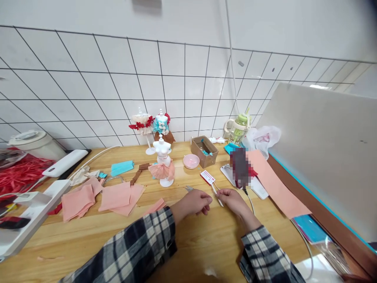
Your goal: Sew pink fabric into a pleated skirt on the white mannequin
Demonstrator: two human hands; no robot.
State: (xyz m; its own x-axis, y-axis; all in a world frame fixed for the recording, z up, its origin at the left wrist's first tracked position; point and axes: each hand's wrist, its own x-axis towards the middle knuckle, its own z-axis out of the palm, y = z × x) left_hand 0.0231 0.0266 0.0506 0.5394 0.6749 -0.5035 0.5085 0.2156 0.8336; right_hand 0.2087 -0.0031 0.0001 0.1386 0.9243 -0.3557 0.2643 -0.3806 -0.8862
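My left hand [194, 201] is over the table with its fingers curled together; whatever they may hold is too small to make out. To its right my right hand [234, 201] has thumb and finger pinched, with nothing I can name between them. Right at those fingertips is a thin white strip [216, 194], which runs up to a small red-and-white packet [207, 177]. The tip of a small metal tool [189, 188] shows behind my left hand. Farther back stands a white mini dress form [162, 149] with a peach gathered skirt [163, 170] around its base.
Peach fabric pieces [115, 196], blue strips [122, 168] and brown strips [139, 171] lie left. Behind are a pink bowl [191, 161], a cardboard box [209, 157] and two decorated forms. Right are a blurred phone-like object [240, 167], a cable and a long peach strip [275, 181].
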